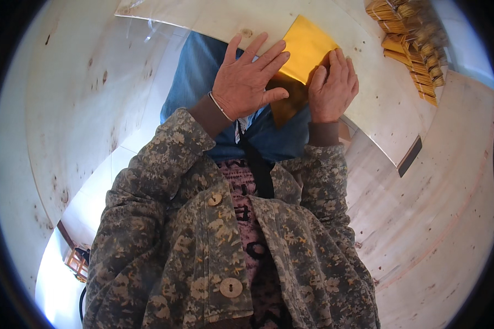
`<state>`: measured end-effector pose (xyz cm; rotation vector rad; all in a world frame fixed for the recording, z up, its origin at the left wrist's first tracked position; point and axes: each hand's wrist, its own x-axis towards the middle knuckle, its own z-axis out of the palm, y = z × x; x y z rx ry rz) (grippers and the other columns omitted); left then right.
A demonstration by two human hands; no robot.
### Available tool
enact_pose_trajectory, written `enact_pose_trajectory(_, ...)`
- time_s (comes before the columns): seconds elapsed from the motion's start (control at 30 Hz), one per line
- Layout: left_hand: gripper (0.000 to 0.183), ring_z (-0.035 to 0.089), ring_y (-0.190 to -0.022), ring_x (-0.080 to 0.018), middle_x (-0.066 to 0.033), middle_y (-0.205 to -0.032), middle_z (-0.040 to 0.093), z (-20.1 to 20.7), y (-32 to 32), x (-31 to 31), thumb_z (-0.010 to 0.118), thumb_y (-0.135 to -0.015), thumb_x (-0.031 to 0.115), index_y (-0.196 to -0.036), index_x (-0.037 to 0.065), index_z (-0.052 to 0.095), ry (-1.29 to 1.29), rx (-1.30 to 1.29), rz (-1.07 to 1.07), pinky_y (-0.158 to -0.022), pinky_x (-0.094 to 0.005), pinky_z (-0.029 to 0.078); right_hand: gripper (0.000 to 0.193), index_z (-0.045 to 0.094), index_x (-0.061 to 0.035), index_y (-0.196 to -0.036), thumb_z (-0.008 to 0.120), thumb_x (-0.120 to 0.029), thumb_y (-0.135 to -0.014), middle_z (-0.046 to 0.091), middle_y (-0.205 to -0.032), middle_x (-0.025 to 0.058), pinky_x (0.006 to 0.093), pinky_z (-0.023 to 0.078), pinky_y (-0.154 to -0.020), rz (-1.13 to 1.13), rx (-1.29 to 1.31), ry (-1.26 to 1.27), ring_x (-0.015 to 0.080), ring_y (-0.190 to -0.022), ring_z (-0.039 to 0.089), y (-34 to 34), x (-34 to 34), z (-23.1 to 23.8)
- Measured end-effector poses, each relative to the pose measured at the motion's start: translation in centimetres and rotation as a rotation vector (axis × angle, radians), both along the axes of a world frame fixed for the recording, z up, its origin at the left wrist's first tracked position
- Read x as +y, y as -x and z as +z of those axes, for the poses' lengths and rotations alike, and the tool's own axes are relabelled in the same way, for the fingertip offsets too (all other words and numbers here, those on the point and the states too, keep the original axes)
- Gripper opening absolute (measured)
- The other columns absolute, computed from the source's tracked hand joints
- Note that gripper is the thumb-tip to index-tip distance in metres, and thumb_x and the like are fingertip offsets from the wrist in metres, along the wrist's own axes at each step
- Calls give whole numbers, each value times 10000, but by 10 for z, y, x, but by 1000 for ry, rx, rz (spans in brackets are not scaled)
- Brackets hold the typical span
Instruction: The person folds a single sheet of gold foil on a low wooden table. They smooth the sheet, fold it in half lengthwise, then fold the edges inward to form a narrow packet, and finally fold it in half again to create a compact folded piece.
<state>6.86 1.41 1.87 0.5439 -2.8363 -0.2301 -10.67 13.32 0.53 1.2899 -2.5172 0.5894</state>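
Note:
A shiny gold sheet (306,46), which looks like foil paper, lies at the near edge of a pale wooden board (362,82). Its nearer part is darker and hangs past that edge over my lap. My left hand (250,79) is open, fingers spread, with its fingertips at the sheet's left edge. My right hand (335,88) is curled at the right edge of the sheet, fingers together and thumb bent against it. What lies under the right palm is hidden.
Bundles of folded yellow-gold pieces (409,46) lie in a row at the board's far right. A dark strip (409,156) marks the board's right corner. Blue cloth (189,74) covers my lap. Another pale wooden surface (88,98) stands to the left.

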Motion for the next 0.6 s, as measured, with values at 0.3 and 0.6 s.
enact_pose_trajectory(0.3, 724, 302, -1467, -260, -47, -1529, 454, 3, 10, 3, 402, -942, 702, -1354, 130, 571, 12, 41, 36, -1179, -593, 116, 398, 623, -86, -1279, 555, -250, -923, 590, -1387, 70, 473, 287, -1134, 10, -7, 11, 319, -1320, 492, 0, 1, 1)
enact_pose_trajectory(0.6, 807, 344, -1453, -282, -113, -1547, 416, -3, 40, 3, 435, -933, 698, -1463, 90, 457, -51, 150, 18, -1189, -554, 173, 413, 617, -79, -1293, 550, -266, -931, 584, -1397, 78, 479, 276, -1142, 16, -25, 8, 318, -1342, 473, 0, 1, 2)
